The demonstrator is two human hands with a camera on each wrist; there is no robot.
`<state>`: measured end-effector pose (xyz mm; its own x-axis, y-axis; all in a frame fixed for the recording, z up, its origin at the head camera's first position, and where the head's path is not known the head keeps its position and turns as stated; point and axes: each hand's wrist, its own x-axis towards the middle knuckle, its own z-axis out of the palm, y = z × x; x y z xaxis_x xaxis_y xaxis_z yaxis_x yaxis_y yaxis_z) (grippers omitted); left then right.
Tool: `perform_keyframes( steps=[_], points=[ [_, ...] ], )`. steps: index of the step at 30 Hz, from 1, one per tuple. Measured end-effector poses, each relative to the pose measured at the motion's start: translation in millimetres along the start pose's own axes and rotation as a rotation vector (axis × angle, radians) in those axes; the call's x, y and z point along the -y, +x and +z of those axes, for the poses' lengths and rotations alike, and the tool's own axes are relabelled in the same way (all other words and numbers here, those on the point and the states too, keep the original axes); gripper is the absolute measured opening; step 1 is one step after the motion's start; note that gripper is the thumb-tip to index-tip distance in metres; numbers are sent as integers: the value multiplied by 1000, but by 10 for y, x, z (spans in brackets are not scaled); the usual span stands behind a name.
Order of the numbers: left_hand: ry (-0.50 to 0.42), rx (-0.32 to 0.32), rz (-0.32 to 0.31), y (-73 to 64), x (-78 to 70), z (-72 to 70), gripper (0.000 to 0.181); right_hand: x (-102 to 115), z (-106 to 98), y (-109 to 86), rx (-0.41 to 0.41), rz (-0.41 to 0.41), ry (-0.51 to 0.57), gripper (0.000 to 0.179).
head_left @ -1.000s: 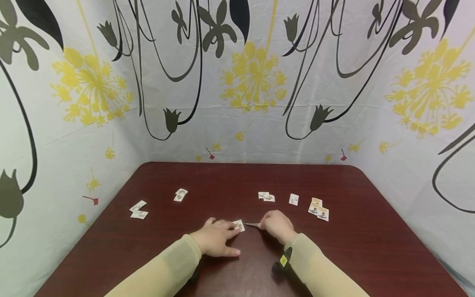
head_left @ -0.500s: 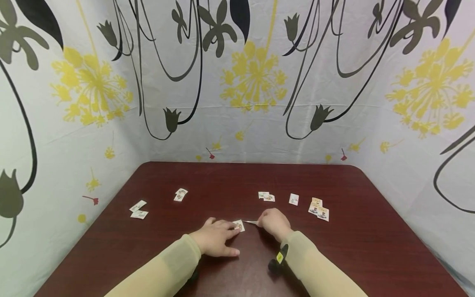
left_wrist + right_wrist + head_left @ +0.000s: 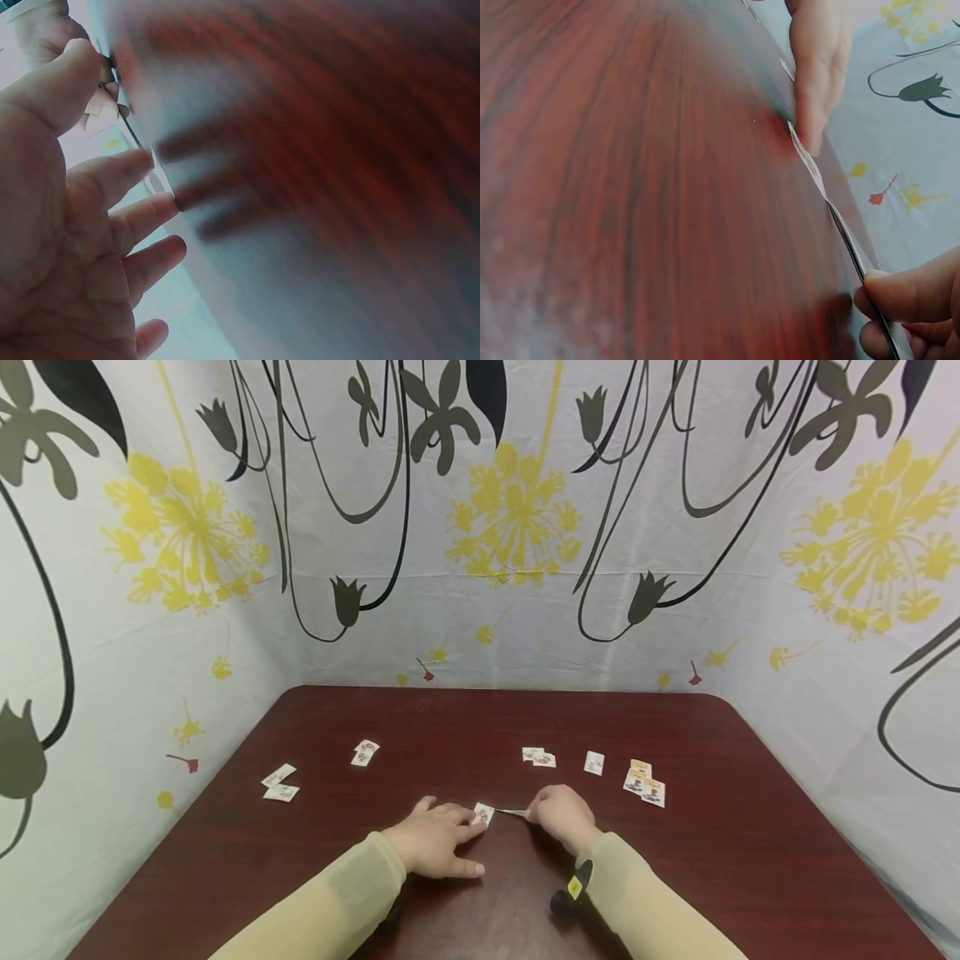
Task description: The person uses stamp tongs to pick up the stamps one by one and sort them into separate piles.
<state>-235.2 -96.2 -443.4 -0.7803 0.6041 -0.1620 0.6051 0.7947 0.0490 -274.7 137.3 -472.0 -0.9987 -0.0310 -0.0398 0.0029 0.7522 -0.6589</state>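
Red-brown wood grain marks the table (image 3: 450, 718), whose far corners are rounded and whose sides spread toward the viewer. Pale cloth (image 3: 465, 535), printed with yellow blooms, grey-green flowers and curling stems, rises behind the far edge and along both sides.

Near the middle, well in from the far and side edges, lies a small white card (image 3: 483, 815). The left hand (image 3: 433, 842) is spread, its fingertips touching the card's left side and its thumb held apart. The right hand (image 3: 561, 818) pinches a thin tool (image 3: 513, 813), whose tip meets the card's right edge; whether it grips the card, I cannot tell.

More cards lie farther back: a left pair (image 3: 281, 793) near the side edge, a rear pair (image 3: 363, 757), a middle pair (image 3: 544, 760), a single card (image 3: 594, 763) and a trio (image 3: 643, 785). Wood shows between these groups, with a broad strip running behind them to the far edge and another between the two forearms.
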Motion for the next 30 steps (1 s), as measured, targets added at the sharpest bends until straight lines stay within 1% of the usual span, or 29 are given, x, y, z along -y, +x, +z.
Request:
perform_keyframes(
  steps=[4,10,16,22,26,30],
  points=[
    [13,5,0,3,-9,-3,77,-8,-21,-28,3,6,12,9],
    [12,-8,-10,9,-22,-14,78,-19,-41,-59,7,12,31,8],
    [6,12,-22,0,-15,-2,79,-50,-59,-80,24,24,40,9],
    [-20,23,-25,2,13,-25,77,-78,-68,-86,43,17,37,9],
    [-42,41,-24,2,36,-41,76,-75,-60,-78,34,14,34,8],
    [-60,46,-18,-5,48,-51,75,-48,-44,-78,21,13,31,9]
  ],
)
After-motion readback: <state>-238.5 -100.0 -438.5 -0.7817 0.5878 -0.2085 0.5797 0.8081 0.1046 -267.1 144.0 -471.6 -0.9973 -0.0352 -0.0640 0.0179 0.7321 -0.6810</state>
